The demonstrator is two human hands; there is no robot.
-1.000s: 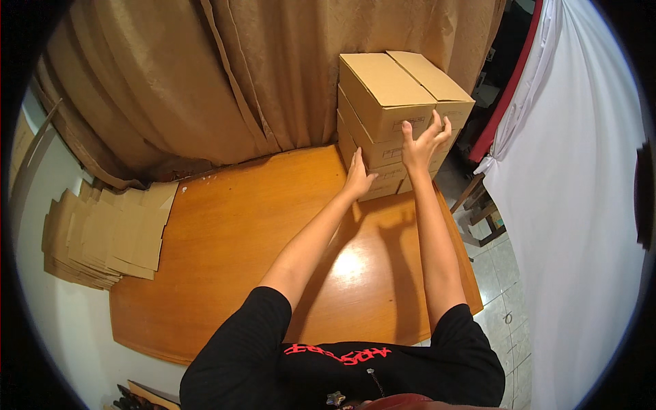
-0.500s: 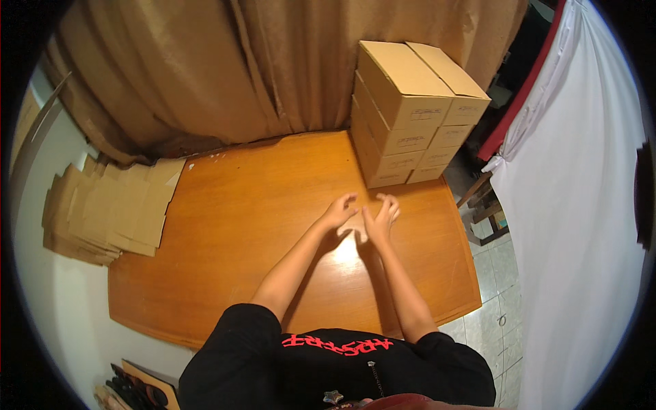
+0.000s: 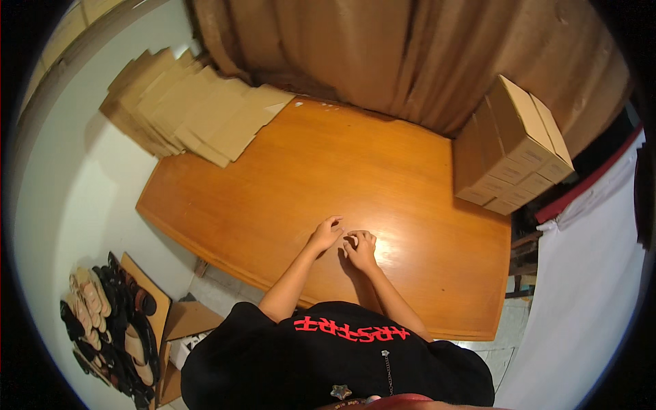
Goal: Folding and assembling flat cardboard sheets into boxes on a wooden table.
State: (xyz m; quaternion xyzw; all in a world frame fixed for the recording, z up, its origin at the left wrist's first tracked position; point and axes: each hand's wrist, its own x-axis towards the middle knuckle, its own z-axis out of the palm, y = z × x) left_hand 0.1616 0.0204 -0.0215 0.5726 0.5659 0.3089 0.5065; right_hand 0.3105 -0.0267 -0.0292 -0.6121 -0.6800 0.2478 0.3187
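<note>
Left hand (image 3: 324,236) and right hand (image 3: 362,253) curl fingers (image 3: 333,219) loosely; closed cartons (image 3: 507,157) at the surface's (image 3: 369,171) far-right corner hide their insides

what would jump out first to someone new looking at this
Probably the stack of closed cardboard boxes on the far right corner of the glossy wooden table, with flattened cardboard fanned out at its far left. Next, the left hand and right hand, close together over the near side, and the crowded shoes at the picture's lower left.
</note>
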